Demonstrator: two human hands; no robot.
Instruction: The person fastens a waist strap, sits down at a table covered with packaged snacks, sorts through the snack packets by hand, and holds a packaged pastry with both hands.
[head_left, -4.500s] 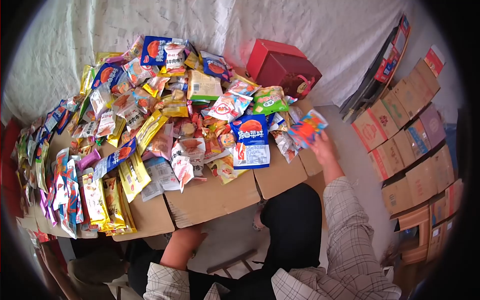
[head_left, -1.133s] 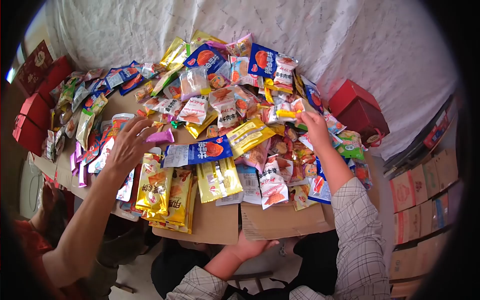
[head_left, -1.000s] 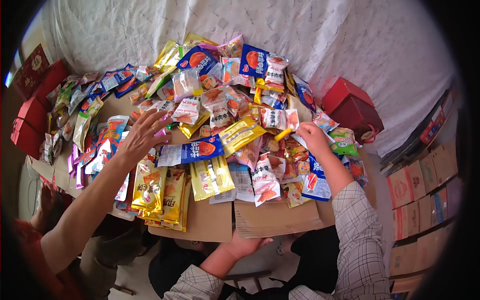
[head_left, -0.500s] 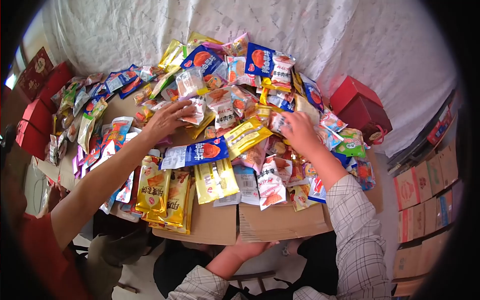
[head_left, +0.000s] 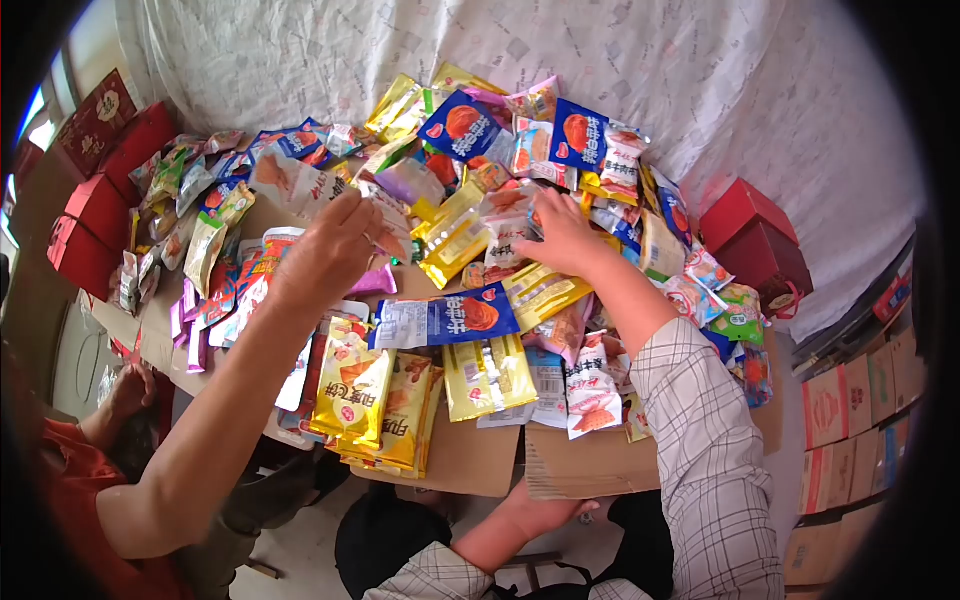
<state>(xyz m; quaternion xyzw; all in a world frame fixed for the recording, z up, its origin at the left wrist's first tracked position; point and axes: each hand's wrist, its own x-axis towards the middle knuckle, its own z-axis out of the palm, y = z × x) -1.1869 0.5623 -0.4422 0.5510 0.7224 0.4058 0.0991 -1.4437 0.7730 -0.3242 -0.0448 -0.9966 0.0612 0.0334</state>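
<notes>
My right hand (head_left: 562,238) is over the middle of the snack pile, its thumb and fingers apart beside a white packet (head_left: 508,225). Its fingers touch the packets there, but no firm grip shows. Just below the right forearm lie a yellow packet (head_left: 548,292) and a blue packet (head_left: 450,316). My left hand (head_left: 535,510) rests low, at the cardboard's front edge above my lap; its visible fingers stretch to the right and hold nothing visible. Part of that hand is hidden by the cardboard (head_left: 600,470).
A co-worker's hand (head_left: 335,250) reaches in from the left, at a white packet (head_left: 290,185); the co-worker's other hand (head_left: 130,390) is lower left. Gold packets (head_left: 352,385) lie at the front. Red boxes (head_left: 755,245) stand at right, others (head_left: 90,235) at left. Cartons (head_left: 850,400) are stacked far right.
The view has shifted, so the pile sits further right. My right hand has moved left across the pile from the packets it handled earlier. The co-worker's hand has risen with a white packet beside it.
</notes>
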